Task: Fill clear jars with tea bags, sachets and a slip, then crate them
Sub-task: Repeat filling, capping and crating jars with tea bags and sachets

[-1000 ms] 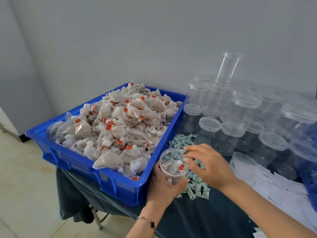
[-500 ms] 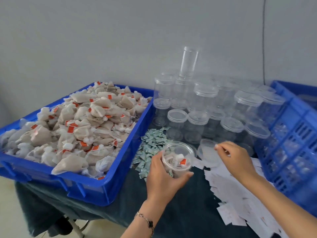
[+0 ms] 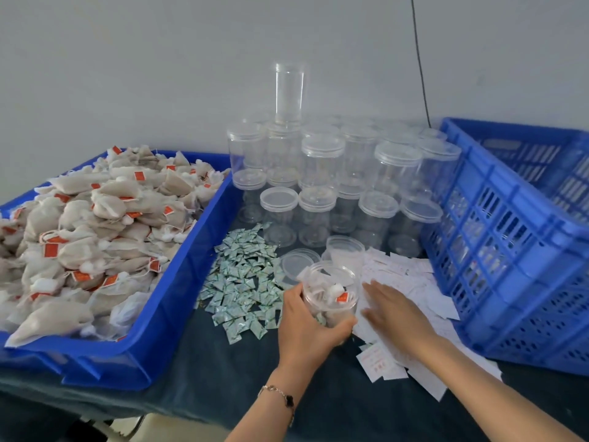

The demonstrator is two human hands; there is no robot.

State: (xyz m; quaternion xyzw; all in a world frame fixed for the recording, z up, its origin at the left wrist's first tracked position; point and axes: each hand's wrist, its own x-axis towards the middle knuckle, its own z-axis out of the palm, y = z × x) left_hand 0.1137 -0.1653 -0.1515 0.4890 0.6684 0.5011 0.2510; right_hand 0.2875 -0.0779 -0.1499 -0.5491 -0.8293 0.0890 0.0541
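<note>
Dark tabletop (image 3: pixel 223 371): left hand (image 3: pixel 306 330) still grips one jar (image 3: pixel 331 295); right hand (image 3: pixel 395 311), fingers straight, has moved onto slips (image 3: pixel 424 282); two crates.

Open clear plastic jar (image 3: pixel 330 295), lidless, upright with a slight tilt, held above the dark tabletop (image 3: pixel 223 371) in the left hand (image 3: pixel 307 327); beige tea bags with orange tags lie inside.

Heap of beige mesh tea bags (image 3: pixel 95 237) fills the shallow blue plastic tray (image 3: pixel 178 314) at left.

Small green-and-white sachets (image 3: pixel 242 282) lie scattered between tray and jar.

White paper slips (image 3: pixel 414 282) lie spread right of the jar, beneath the flat right hand (image 3: pixel 395 311).

Empty lidded clear jars (image 3: pixel 322 186) stand stacked behind.

Blue slatted plastic crate (image 3: pixel 516 250) stands at far right.
</note>
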